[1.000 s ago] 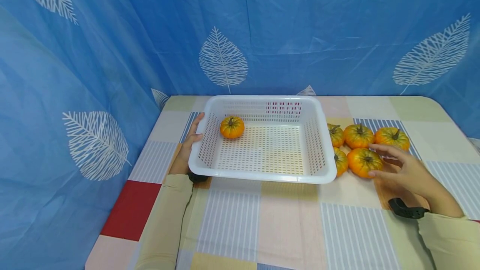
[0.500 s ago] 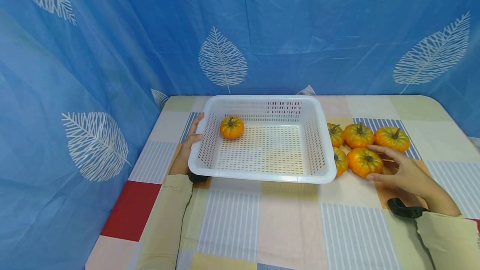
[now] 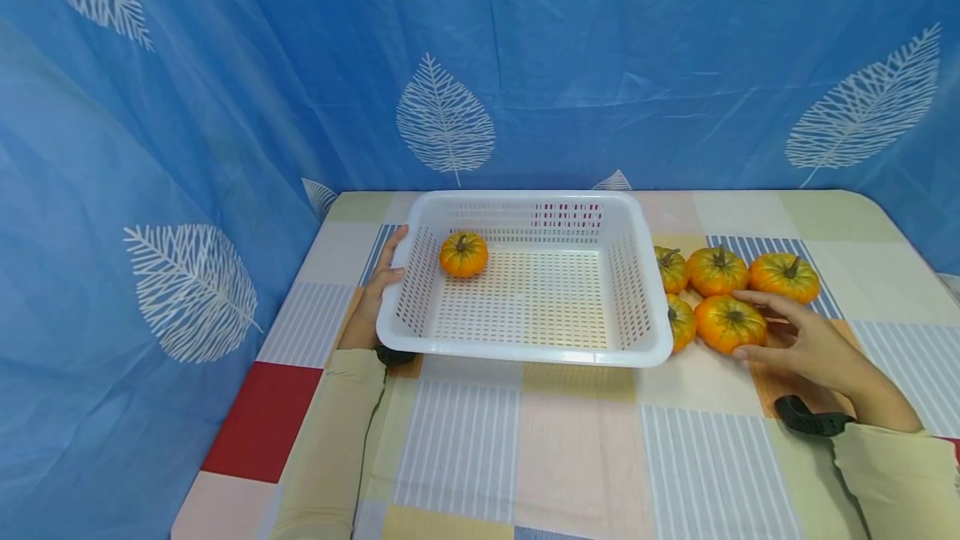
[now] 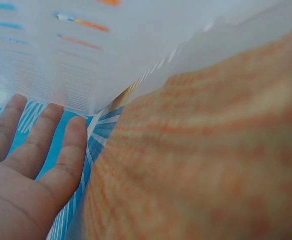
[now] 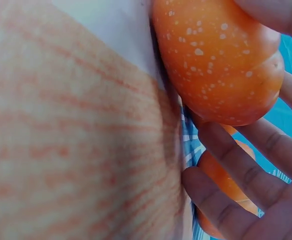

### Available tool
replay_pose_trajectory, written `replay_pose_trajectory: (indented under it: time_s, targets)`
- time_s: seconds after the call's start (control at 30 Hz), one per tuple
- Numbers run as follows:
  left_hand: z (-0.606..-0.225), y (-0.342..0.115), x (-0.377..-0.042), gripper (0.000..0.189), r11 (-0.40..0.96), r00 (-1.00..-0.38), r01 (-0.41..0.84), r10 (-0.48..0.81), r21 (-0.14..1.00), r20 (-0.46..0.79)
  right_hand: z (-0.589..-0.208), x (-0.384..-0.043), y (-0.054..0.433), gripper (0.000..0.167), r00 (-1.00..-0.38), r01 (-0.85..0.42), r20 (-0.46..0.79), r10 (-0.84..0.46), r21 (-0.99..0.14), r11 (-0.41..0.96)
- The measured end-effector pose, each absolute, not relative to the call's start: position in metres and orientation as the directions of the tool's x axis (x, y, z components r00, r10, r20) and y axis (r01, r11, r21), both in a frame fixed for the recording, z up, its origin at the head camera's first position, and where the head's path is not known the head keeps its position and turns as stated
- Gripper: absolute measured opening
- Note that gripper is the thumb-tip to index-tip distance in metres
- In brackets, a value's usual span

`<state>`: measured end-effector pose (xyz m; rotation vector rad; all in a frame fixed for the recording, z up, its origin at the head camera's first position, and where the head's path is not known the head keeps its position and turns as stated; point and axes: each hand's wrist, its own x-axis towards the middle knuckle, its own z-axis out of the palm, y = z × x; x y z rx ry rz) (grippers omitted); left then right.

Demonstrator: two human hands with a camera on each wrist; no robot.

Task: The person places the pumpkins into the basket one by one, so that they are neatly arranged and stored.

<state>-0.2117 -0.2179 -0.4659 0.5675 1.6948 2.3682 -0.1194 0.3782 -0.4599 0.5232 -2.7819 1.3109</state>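
A white plastic basket (image 3: 517, 354) with slotted walls stands on the table, holding one small orange pumpkin (image 3: 463, 255) in its far left corner. My left hand (image 3: 375, 294) rests against the basket's left side; in the left wrist view its extended fingers (image 4: 68, 157) reach to the slotted wall. Right of the basket, my right hand (image 3: 813, 348) grips the nearest orange pumpkin (image 3: 726, 327), thumb on its near side and fingers at its far side. In the right wrist view this pumpkin (image 5: 220, 65) shows white speckles, with the hand's lower fingers (image 5: 235, 165) spread beneath it.
Several more pumpkins crowd around the gripped one: two (image 3: 717, 271) (image 3: 784, 276) behind it, and others (image 3: 680, 323) at the basket's right wall, partly hidden by it. A patchwork-patterned cloth (image 3: 577, 457) covers the table. Blue leaf-print curtains (image 3: 637, 65) hang behind and at left.
My right hand has shifted very slightly left, its fingertips settling on the near pumpkin. The left hand, basket and pumpkins stay where they were.
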Motion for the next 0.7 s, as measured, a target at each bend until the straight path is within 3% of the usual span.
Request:
replay_pose_trajectory:
  time_s: [0.27,0.53,0.7]
  targets:
    - [-0.465,-0.218,-0.211,0.07,-0.34,-0.899,0.097,0.373,0.935,0.229,-0.448,-0.119,0.378,0.073,-0.961,-0.248,0.102,-0.257,-0.726,0.641]
    - [-0.464,-0.218,-0.21,0.07,-0.333,-0.918,0.065,0.35,0.941,0.187,-0.437,-0.116,0.374,0.071,-0.95,-0.3,0.168,-0.264,-0.725,0.62]
    - [-0.465,-0.218,-0.211,0.068,-0.353,-0.902,0.086,0.369,0.932,0.222,-0.43,-0.114,0.373,0.072,-0.948,-0.308,0.175,-0.266,-0.717,0.626]
